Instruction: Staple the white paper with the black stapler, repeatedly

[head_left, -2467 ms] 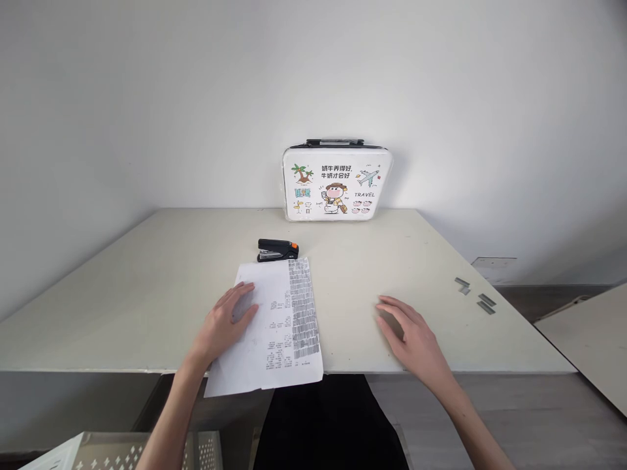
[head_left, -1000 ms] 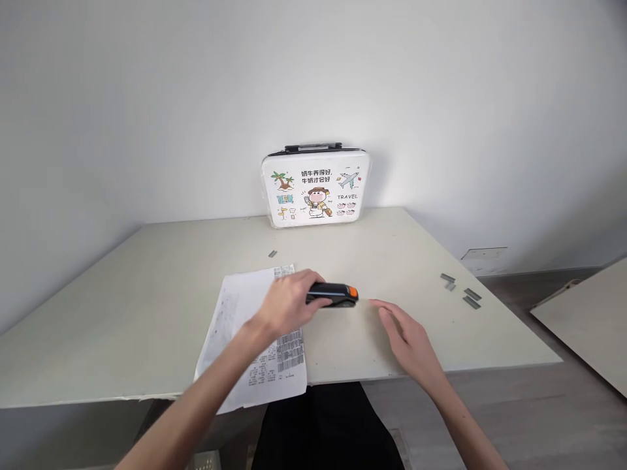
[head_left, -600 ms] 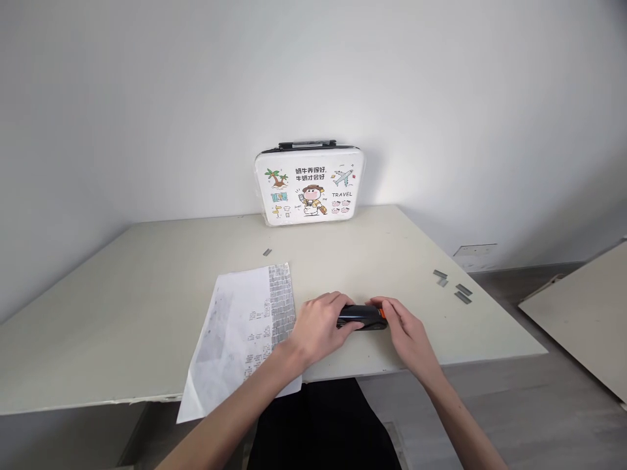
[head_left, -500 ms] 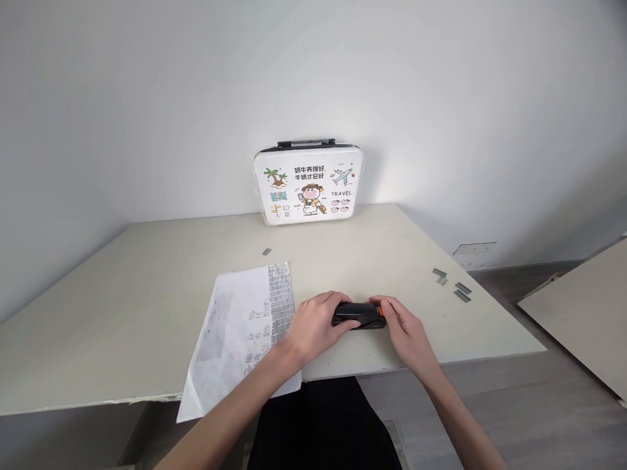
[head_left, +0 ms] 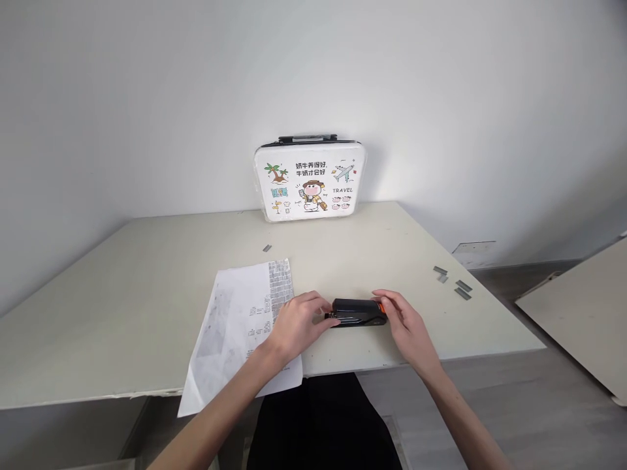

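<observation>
A black plastic stapler with an orange tip [head_left: 360, 312] lies lengthwise between the hands, near the front edge of the pale, greenish-white tabletop [head_left: 161, 281]; whether it rests on the surface is hard to tell. The left hand [head_left: 300, 323] has its thumb and fingers nearly together, gripping the stapler's left end. The right hand [head_left: 405, 323] curls its fingers and thumb closely around the orange end. Left of the stapler lies white printed paper [head_left: 220, 326], its near part overhanging the table edge and partly under the left forearm. Beyond the paper sits a small grey metal staple strip [head_left: 267, 248]; similar grey strips [head_left: 463, 294] lie near the table's right edge. At the back, a white cartoon-printed case with a black handle [head_left: 310, 179] stands against the grey-white wall [head_left: 196, 98].
</observation>
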The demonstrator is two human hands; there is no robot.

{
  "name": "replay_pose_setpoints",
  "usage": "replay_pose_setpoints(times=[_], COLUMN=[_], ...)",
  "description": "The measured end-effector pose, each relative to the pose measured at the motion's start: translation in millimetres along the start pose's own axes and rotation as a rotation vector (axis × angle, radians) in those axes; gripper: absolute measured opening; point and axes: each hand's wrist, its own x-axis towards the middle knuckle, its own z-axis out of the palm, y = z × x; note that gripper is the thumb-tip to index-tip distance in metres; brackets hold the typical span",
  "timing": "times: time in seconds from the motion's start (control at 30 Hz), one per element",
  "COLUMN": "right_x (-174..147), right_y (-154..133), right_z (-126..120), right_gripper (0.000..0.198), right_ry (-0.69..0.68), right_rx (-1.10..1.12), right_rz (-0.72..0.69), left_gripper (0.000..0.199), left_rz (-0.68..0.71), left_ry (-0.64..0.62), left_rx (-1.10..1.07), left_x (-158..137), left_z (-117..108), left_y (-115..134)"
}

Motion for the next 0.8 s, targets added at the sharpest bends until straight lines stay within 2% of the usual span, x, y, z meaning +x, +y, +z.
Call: replay_pose_setpoints(times=[0.2, 0.37, 0.47, 0.53, 0.63, 0.7, 0.8], right_x=[-4, -5, -5, -5, -5, -4, -3], right_y=[-6, -5, -5, -6, -7, -6, -5], right_z=[-1, 0, 1, 1, 1, 1, 2], right_gripper=[0.050, 0.049, 0.048, 0.048, 0.049, 0.049, 0.049], right_ry=[-0.008, -0.009, -0.011, -0.015, -0.020, -0.023, -0.025], right_rx=[-0.004, -0.044, -0.066, -0.081, -0.096, -0.107, -0.126], right_rz=[0.070, 0.037, 0.041, 0.052, 0.051, 0.043, 0.034], left_gripper=[0.015, 0.020, 0.032, 0.035, 0.028, 0.027, 0.029], left_rz=[0.043, 0.052, 0.017, -0.068, -0.237, -0.316, -0.416], left_ry=[0.001, -0.076, -0.090, 0.007, 0.231, 0.319, 0.385], left_rx=[0.013, 0.033, 0.008, 0.054, 0.220, 0.260, 0.283], left_x=[-5, -15, -10, 4, 35, 57, 83], left_z=[-10, -35, -54, -65, -76, -79, -79], left_y=[-9, -23, -39, -56, -90, -113, -140])
